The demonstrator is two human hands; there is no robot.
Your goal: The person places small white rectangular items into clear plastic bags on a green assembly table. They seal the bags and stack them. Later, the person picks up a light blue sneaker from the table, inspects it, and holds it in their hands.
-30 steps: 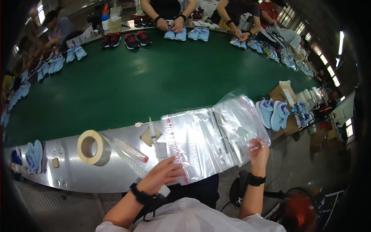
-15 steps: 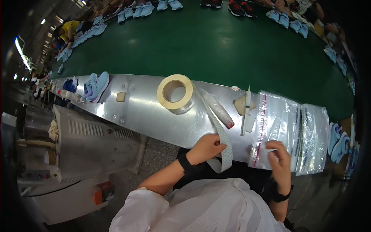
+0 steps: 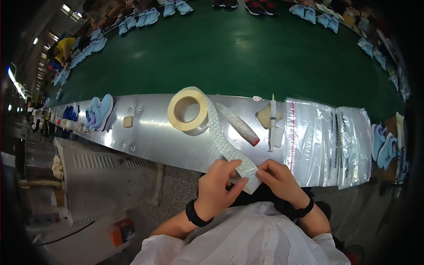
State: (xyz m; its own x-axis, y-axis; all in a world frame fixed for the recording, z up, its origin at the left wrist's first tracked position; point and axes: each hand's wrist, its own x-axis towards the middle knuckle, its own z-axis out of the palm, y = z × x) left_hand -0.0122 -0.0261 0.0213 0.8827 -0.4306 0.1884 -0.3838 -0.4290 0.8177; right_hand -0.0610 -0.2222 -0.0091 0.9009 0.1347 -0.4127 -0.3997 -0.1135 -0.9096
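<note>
Green fills the far side, a broad flat surface (image 3: 221, 62) at twelve o'clock from us. On our side of it lies the long metal desk (image 3: 154, 145), and on that, toward two o'clock, a spread of clear plastic bags (image 3: 311, 145). The thing between us is a pale label strip (image 3: 217, 138): it leaves the cream roll (image 3: 203, 114), which stands between ten and eleven o'clock on the desk, and comes down to its end at the desk's near edge. Its long axis runs roughly from eleven to five, with a slight bow, and the loose end points toward five.

Our right hand (image 3: 282, 179) pinches the strip's right edge between thumb and forefinger. Our left hand (image 3: 216, 187) is curled at the opposite edge; we cannot tell how firmly it grips, or whether a label has lifted. To work it well, we judge, we should keep the strip flat and lightly taut, and peel slowly from a corner so nothing creases.

Near twelve o'clock lie a plastic-wrapped tube (image 3: 237, 126) and, just right of it, a slim syringe-like tool (image 3: 272, 119).
</note>
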